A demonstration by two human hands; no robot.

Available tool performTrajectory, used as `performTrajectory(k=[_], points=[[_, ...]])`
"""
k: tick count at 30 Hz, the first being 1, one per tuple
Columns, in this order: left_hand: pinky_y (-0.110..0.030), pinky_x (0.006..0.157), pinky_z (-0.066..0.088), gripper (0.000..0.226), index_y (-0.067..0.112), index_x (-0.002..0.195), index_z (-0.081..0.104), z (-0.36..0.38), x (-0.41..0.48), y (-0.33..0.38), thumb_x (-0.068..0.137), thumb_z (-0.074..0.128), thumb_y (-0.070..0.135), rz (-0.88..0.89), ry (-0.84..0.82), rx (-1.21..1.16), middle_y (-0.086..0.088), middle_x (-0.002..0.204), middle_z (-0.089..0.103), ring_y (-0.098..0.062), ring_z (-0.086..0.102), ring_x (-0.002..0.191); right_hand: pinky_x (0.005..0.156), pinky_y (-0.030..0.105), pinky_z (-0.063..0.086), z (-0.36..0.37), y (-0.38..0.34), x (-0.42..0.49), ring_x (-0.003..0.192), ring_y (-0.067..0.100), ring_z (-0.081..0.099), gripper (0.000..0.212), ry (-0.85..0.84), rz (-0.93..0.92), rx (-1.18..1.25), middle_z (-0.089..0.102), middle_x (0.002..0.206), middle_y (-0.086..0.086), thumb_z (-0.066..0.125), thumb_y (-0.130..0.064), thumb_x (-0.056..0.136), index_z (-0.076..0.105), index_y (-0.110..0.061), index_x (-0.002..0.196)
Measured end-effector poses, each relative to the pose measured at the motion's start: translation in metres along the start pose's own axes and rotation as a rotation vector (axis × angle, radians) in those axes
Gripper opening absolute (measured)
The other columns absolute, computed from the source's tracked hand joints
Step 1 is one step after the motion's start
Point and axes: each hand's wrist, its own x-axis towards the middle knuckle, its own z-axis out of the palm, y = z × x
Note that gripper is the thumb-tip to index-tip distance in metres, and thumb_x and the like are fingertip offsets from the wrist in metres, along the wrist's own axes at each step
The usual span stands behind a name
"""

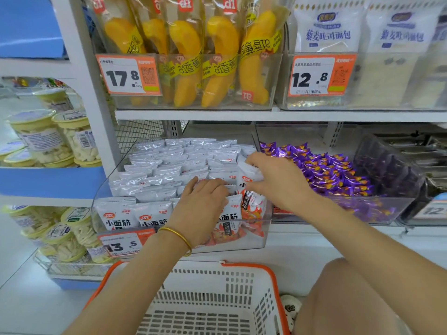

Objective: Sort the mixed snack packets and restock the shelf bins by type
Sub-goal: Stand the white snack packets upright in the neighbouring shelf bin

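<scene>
A white snack packet (249,175) is gripped in the right hand (278,182) above the clear bin (263,234) of matching packets. The left hand (203,204) is laid flat, fingers spread, on the front rows. A white basket (217,286) is seen below.

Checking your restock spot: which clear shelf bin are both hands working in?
The lower-left bin of white packets, tagged 13.5. Left hand presses the rows; right hand grips a packet.
</scene>
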Motion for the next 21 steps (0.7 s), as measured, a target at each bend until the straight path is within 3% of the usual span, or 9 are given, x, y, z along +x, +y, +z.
performTrajectory(k=[4,6,9,11,14,17,19,21], points=[[-0.053,0.090,0.046,0.025,0.019,0.090,0.061,-0.002,0.000,0.002,0.084,0.038,0.026,0.013,-0.044,0.031,-0.002,0.105,0.066,-0.025,0.066,0.091,0.068,0.032,0.037,0.010,-0.001,-0.013,0.101,0.029,0.059,0.040,-0.092,-0.130,-0.209,0.064,0.108,0.007,0.058,-0.035,0.091,0.045,-0.020,0.126],[-0.053,0.090,0.046,0.021,0.019,0.091,0.057,0.000,0.000,0.001,0.084,0.038,0.026,0.021,-0.018,0.016,-0.004,0.105,0.065,-0.027,0.066,0.091,0.066,0.031,0.032,0.003,0.005,-0.010,0.100,0.029,0.059,0.040,-0.060,-0.117,-0.242,0.065,0.107,0.007,0.058,-0.036,0.091,0.044,-0.020,0.125],[-0.052,0.088,0.048,0.020,0.021,0.093,0.056,0.000,0.001,0.002,0.085,0.040,0.030,0.044,-0.016,-0.013,-0.004,0.104,0.066,-0.026,0.066,0.091,0.070,0.031,0.035,0.011,0.001,-0.010,0.099,0.028,0.060,0.037,-0.080,-0.159,-0.329,0.065,0.108,0.004,0.056,-0.030,0.091,0.045,-0.021,0.125],[-0.050,0.090,0.048,0.029,0.017,0.090,0.063,0.002,0.002,0.002,0.085,0.040,0.034,0.044,-0.064,-0.008,-0.004,0.105,0.067,-0.025,0.066,0.093,0.073,0.032,0.037,0.024,-0.005,-0.011,0.100,0.028,0.060,0.035,-0.187,-0.250,-0.431,0.065,0.110,0.003,0.055,-0.025,0.091,0.046,-0.021,0.125],[-0.040,0.105,0.035,0.044,0.014,0.109,0.057,-0.002,-0.001,-0.003,0.087,0.034,0.044,-0.004,-0.081,-0.137,-0.003,0.115,0.064,-0.025,0.060,0.109,0.068,0.031,0.040,0.009,0.001,-0.001,0.098,0.025,0.059,0.035,-0.270,-0.124,-0.198,0.064,0.107,0.001,0.061,-0.024,0.088,0.047,-0.019,0.120],[-0.040,0.118,0.014,0.069,0.016,0.141,0.037,-0.007,-0.007,-0.012,0.088,0.019,0.057,-0.112,-0.056,-0.126,0.001,0.146,0.040,-0.018,0.031,0.139,0.077,0.034,0.050,-0.010,0.010,0.004,0.095,0.017,0.060,0.029,-0.126,0.033,0.076,0.068,0.096,-0.006,0.064,-0.021,0.087,0.055,-0.022,0.114],[-0.043,0.118,0.017,0.071,0.018,0.144,0.035,-0.005,-0.007,-0.013,0.089,0.012,0.055,-0.105,-0.100,-0.025,0.001,0.149,0.036,-0.016,0.030,0.140,0.079,0.032,0.049,-0.011,0.006,0.001,0.093,0.016,0.060,0.023,-0.095,0.035,0.090,0.068,0.095,-0.005,0.063,-0.026,0.088,0.059,-0.022,0.111],[-0.046,0.107,0.035,0.064,0.014,0.135,0.050,-0.008,-0.002,-0.006,0.091,0.017,0.047,-0.082,-0.190,0.010,-0.004,0.138,0.052,-0.020,0.050,0.127,0.078,0.032,0.047,0.002,-0.001,-0.003,0.097,0.020,0.060,0.023,-0.203,-0.014,-0.029,0.067,0.099,0.000,0.057,-0.034,0.092,0.059,-0.021,0.111]])
